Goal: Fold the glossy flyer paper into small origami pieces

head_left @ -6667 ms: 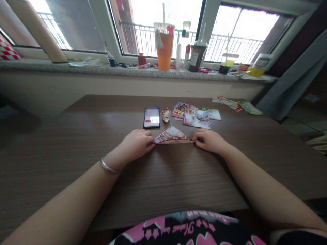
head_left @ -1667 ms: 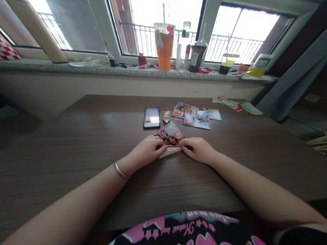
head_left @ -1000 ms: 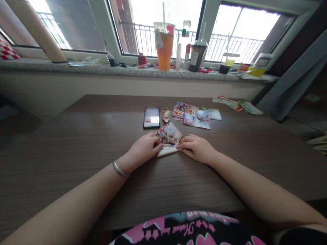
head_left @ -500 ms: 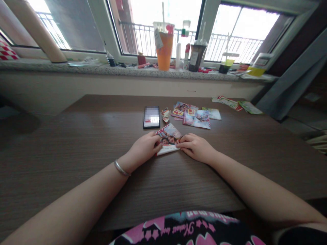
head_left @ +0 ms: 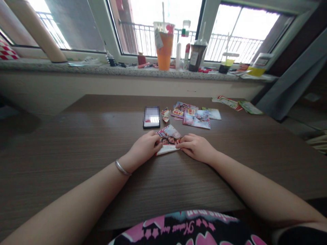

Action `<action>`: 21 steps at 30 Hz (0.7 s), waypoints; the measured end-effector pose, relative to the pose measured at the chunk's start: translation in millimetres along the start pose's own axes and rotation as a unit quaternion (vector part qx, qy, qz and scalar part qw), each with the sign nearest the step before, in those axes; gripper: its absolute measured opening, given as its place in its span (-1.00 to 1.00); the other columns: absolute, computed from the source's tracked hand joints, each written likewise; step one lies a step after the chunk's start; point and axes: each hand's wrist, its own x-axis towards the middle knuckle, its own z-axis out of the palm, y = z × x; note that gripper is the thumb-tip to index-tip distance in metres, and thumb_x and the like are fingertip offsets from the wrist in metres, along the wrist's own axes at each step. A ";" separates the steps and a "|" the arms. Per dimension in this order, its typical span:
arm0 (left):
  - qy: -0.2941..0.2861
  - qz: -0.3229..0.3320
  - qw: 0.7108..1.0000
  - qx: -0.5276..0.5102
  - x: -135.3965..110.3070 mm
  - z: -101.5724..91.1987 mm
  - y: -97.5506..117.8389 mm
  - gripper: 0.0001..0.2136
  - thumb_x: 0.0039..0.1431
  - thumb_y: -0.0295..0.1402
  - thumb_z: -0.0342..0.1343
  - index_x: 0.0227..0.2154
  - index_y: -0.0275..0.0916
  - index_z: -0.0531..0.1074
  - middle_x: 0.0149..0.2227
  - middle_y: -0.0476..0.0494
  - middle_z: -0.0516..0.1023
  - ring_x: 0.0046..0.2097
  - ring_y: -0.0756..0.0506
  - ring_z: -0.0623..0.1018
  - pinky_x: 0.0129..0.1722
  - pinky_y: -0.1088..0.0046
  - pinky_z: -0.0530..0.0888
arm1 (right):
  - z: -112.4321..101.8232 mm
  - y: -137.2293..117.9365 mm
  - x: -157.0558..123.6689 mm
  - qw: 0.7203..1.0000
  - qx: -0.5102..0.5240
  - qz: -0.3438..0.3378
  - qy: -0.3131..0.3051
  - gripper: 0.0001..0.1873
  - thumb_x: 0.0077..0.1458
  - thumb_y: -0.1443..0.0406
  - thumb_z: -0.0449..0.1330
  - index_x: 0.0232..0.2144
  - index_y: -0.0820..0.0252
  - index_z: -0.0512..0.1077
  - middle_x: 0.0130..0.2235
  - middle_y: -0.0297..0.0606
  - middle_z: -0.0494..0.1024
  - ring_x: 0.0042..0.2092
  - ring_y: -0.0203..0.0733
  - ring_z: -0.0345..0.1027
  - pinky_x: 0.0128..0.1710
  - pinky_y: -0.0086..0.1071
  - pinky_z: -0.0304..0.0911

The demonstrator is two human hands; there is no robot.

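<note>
A folded piece of printed paper, coloured with a white underside, lies on the brown table in front of me. My left hand, with a silver bracelet on its wrist, presses on the paper's left side with curled fingers. My right hand presses on the paper's right side, its fingertips meeting the left hand's over the fold. Both hands pin the paper flat against the table.
A phone lies just beyond the paper. A small crumpled paper scrap and several printed leaflets lie to its right, more leaflets farther right. Cups and bottles, one orange cup, line the windowsill.
The paper went from a wide flat triangle held at its two ends to a smaller folded shape. My hands have come together at its middle; in the last second they have barely moved.
</note>
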 end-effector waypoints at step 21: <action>-0.068 0.063 0.995 0.034 -2.7 -17.5 7.1 -0.81 0.25 -0.34 0.02 -0.30 -0.24 0.54 -0.25 -0.20 0.46 -0.18 -0.14 0.46 -0.11 0.31 0.43 | 1.7 6.5 -1.1 1.000 -0.004 0.002 -0.002 -0.73 0.25 0.26 0.07 -0.12 -0.01 0.56 -0.19 -0.25 0.56 -0.18 -0.20 0.34 -0.18 -0.36 0.24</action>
